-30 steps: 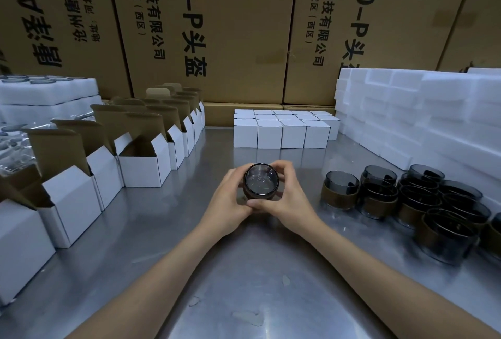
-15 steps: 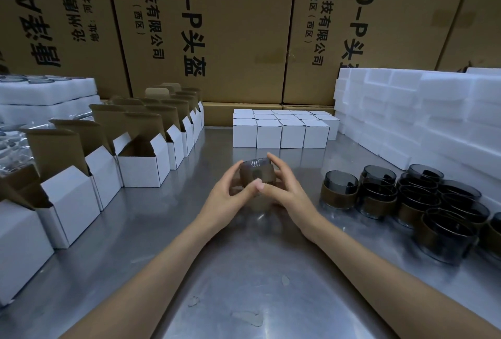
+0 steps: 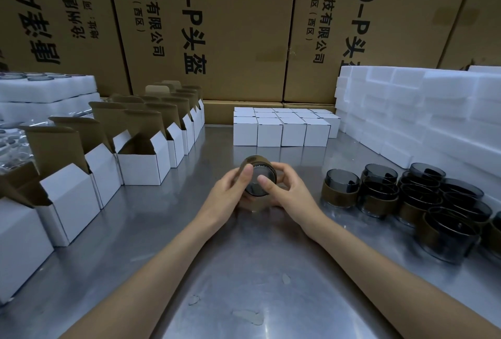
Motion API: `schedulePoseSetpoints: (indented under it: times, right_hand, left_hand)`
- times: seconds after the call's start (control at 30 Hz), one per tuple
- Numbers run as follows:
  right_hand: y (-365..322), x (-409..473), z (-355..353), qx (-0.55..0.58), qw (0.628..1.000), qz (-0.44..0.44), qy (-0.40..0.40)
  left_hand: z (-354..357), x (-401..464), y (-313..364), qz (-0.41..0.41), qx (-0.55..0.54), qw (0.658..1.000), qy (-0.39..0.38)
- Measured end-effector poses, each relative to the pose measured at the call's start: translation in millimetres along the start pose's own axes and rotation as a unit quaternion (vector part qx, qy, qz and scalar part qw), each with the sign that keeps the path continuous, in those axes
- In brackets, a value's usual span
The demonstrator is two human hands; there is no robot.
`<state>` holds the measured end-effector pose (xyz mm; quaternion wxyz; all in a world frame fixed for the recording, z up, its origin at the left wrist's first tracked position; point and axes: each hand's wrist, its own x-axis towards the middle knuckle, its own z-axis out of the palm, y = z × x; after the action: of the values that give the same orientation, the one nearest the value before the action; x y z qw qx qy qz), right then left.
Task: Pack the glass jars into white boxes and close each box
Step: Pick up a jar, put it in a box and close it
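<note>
You've got a smoky grey glass jar [image 3: 257, 176] with an olive-brown band. Grouped jars [image 3: 406, 197] match it: dark grey glass, brown bands. Open boxes [image 3: 143, 165] white outside, brown inside. Closed boxes [image 3: 282, 131] plain white. Foam blocks [image 3: 423, 111] white. Big cartons [image 3: 238, 26] tan, black print. Table [image 3: 244, 271] silver-grey.

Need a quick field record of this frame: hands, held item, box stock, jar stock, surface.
held item: one glass jar, tilted, above the table
left hand: left hand grips the jar, thumb across its face
right hand: right hand grips the jar's other side
open boxes: row of open white boxes on the left, flaps up
closed boxes: block of closed white boxes at the back centre
loose jars: cluster of jars on the right
foam: white foam stacks behind the cluster
surface: metal table
</note>
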<state>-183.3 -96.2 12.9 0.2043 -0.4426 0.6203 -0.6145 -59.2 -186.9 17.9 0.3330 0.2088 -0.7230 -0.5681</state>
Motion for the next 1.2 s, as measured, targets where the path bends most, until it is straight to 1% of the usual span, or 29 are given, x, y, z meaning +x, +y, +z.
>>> schedulePoseSetpoints:
  times: [0.07,0.13,0.37,0.5,0.57,0.63,0.7,0.77,0.83,0.9,0.93,1.0,1.03,1.1,1.13,1.2]
  right_hand:
    - [0,1,-1,0.005,1.0,0.002,-0.002]
    - [0,2,-2,0.015,1.0,0.0,-0.017]
    - [-1,0,-7,0.05,0.998,-0.007,-0.044]
    - [-3,0,-6,0.058,0.998,-0.01,-0.038]
    - [-4,-1,-5,0.048,0.998,-0.012,-0.033]
    - [-5,-1,-4,0.033,0.999,-0.019,-0.024]
    - [-5,-2,-3,0.019,0.999,-0.025,-0.006]
    - [-6,-3,-4,0.011,1.0,-0.024,0.003]
    - [-8,-5,-5,0.009,1.0,-0.024,-0.003]
    - [-8,-6,-5,0.009,1.0,-0.021,-0.016]
    - [-9,-6,-5,0.019,1.0,-0.011,-0.021]
    - [-11,-3,-4,0.073,0.996,0.045,-0.028]
    - [-11,0,-5,0.096,0.991,0.082,-0.041]
    - [-13,5,-9,0.103,0.982,0.131,-0.086]
    - [-13,6,-11,0.101,0.979,0.142,-0.104]
    - [-10,8,-13,0.109,0.978,0.142,-0.107]
  left_hand:
    - [0,-1,0,0.02,-0.034,0.999,-0.001]
    - [-3,-1,0,0.036,-0.044,0.998,-0.003]
    - [-9,3,-6,0.061,0.0,0.998,-0.02]
    - [-8,5,-9,0.076,0.018,0.997,-0.018]
    - [-7,6,-11,0.085,0.052,0.995,-0.013]
    - [-7,5,-13,0.103,0.114,0.988,0.009]
    - [-7,4,-13,0.15,0.183,0.971,0.032]
    - [-6,3,-12,0.2,0.233,0.951,0.031]
    - [-5,1,-11,0.22,0.243,0.944,0.042]
    - [-6,2,-10,0.213,0.232,0.946,0.076]
    - [-7,2,-10,0.205,0.223,0.949,0.087]
    - [-9,3,-9,0.186,0.193,0.959,0.094]
    - [-9,4,-9,0.177,0.174,0.964,0.094]
    - [-9,3,-9,0.166,0.151,0.97,0.09]
    - [-9,3,-9,0.167,0.153,0.97,0.086]
    - [-8,3,-10,0.172,0.173,0.967,0.073]
